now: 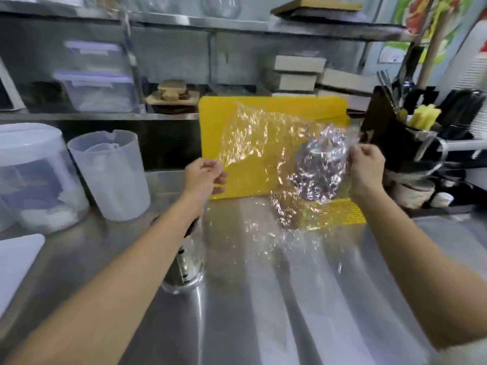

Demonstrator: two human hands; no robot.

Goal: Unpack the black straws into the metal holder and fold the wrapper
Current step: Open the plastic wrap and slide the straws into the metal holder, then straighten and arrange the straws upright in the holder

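Both hands are gripping the wrapper (pixel 263 143) in the air. The left hand (pixel 204 175) is pinching its left edge between thumb and curled fingers, and the right hand (pixel 366 164) is pinching the right edge, where the film is bunching. Its long axis is running left to right between them, with a loose lower part hanging toward the counter (pixel 290 299). One holder (pixel 184 272) is standing upright under the left forearm, with straws (pixel 193 225) poking up from it (too hidden to count). One yellow board (pixel 332 106) is standing behind the wrapper. One jug (pixel 110 175) and one tub (pixel 34 175) are sitting at the left. Bare steel is lying open on the near side.
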